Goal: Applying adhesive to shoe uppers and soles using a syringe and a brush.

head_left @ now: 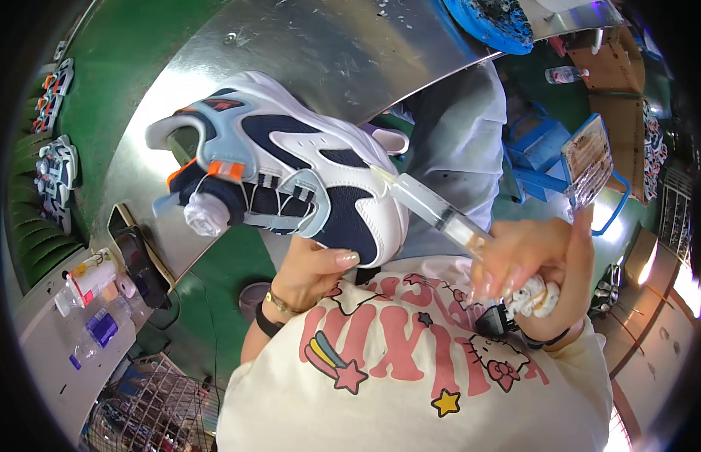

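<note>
A white, navy and pale blue sneaker [332,162] with orange accents is tilted on its side above the edge of the metal table. My left hand [316,273] grips it near the toe, thumb on the navy mesh and the other fingers hidden behind it. In my right hand [525,256] is a clear syringe [435,209]; its pale tip meets the white side panel of the sneaker. A crumpled white cloth with dark marks [536,296] is tucked against my right palm. At the sneaker's tongue sits a round white wad [207,215].
The metal table [313,45] spans the top, with a round blue-rimmed object [490,26] at its far edge. Right stand a blue stool [542,151] and cardboard boxes [618,113]. Left are plastic bottles [102,325], a phone [140,256], a wire basket [151,403] and more sneakers [57,177].
</note>
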`<state>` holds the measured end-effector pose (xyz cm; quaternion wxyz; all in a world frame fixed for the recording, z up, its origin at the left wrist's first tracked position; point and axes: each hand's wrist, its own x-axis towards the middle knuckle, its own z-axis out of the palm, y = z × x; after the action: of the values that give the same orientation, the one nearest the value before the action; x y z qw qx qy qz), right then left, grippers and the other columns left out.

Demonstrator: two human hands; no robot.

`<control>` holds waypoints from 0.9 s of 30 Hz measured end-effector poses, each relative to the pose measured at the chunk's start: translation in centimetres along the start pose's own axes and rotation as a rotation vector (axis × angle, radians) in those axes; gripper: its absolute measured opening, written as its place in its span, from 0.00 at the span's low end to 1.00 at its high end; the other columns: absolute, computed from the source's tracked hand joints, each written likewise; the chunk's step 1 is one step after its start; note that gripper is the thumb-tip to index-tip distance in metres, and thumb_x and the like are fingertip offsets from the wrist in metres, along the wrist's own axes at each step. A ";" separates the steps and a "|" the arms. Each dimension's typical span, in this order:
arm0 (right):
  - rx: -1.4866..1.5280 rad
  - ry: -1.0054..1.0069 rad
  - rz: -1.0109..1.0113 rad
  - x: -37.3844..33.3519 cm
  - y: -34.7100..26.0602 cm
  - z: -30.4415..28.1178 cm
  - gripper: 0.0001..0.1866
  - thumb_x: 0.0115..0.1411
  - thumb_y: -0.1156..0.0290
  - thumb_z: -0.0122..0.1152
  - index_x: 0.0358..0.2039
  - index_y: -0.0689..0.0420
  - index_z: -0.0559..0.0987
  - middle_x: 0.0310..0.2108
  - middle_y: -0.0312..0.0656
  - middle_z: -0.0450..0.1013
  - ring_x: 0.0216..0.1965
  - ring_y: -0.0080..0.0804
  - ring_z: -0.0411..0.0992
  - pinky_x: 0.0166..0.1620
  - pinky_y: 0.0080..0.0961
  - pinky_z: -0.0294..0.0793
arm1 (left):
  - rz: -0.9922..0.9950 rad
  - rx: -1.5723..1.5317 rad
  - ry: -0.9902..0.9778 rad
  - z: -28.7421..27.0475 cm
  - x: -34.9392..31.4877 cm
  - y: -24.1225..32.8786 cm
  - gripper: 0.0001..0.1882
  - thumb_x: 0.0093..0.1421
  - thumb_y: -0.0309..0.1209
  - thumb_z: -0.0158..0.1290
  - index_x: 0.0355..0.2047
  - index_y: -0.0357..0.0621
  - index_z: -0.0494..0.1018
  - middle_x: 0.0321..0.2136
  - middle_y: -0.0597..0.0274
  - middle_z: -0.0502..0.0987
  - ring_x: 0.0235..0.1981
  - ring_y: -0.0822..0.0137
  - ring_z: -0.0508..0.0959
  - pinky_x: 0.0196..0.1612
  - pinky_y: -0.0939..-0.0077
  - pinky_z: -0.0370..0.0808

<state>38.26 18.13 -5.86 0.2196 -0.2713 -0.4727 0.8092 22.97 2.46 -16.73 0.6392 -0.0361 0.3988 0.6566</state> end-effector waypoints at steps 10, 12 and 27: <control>-0.156 -0.001 -0.478 -0.2 -0.3 -1.3 0.30 0.65 0.63 0.18 0.19 0.61 0.71 0.18 0.46 0.71 0.11 0.38 0.67 0.14 0.25 0.61 | 0.140 -0.181 -0.199 4.3 5.8 1.3 0.48 0.37 0.29 0.63 0.59 0.49 0.50 0.59 0.67 0.54 0.61 0.66 0.53 0.60 0.56 0.54; -0.250 0.005 -0.451 -0.1 -0.7 -1.2 0.30 0.64 0.61 0.16 0.19 0.59 0.69 0.16 0.45 0.69 0.11 0.36 0.65 0.15 0.24 0.63 | 0.163 -0.177 -0.202 4.8 6.6 1.8 0.48 0.38 0.30 0.63 0.59 0.49 0.50 0.59 0.66 0.53 0.60 0.63 0.54 0.60 0.56 0.54; -0.667 0.071 -0.746 2.5 0.2 2.3 0.32 0.65 0.56 0.13 0.19 0.53 0.69 0.16 0.39 0.72 0.12 0.28 0.68 0.18 0.21 0.67 | 0.366 -0.463 -0.307 7.4 10.3 4.6 0.21 0.50 0.20 0.50 0.47 0.40 0.65 0.44 0.60 0.71 0.49 0.65 0.70 0.57 0.63 0.62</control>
<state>34.87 18.06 -5.65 0.4110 -0.1666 -0.7628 0.4706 20.56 15.66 -15.21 0.5383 -0.0089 0.1377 0.8314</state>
